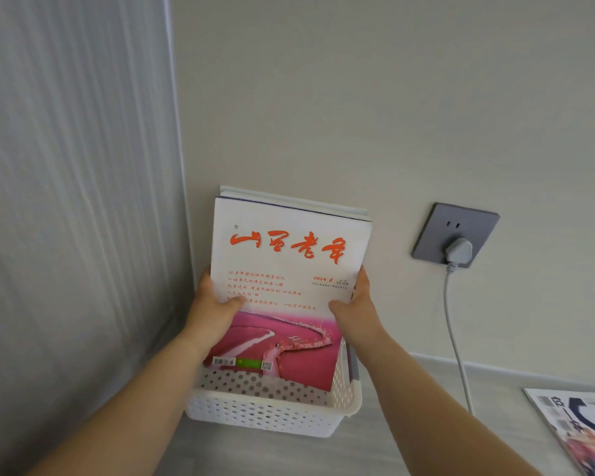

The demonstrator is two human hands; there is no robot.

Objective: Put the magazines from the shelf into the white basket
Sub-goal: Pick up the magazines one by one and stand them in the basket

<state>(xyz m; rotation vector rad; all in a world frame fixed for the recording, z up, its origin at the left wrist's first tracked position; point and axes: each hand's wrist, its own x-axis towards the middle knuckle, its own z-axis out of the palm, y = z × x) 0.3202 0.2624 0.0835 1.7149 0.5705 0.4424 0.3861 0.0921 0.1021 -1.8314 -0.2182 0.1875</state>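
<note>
Glossy magazines [291, 255], stacked, stand upright in a perforated white plastic basket [265, 412]; left hand [213, 304] and right hand [356, 304] clamp the stack's edges. Basket's far wall hidden; another magazine [577, 431] cut off at right.

both arms bare, reaching forward and up from the bottom of the view, forearms converging toward the middle. left hand [213, 304] clamped on the left edge of the magazine stack [289, 269]: thumb laid across the front cover pointing right, fingers wrapped behind, mostly hidden. right hand [356, 304] mirrors it on the right edge: thumb on the cover pointing left, fingertips just showing along the edge above the thumb, rest behind. hands roughly level, at about mid-height of the stack, thumbs facing each other across the cover. wrists near straight, in line with the forearms. palms face inward toward each other.
</note>
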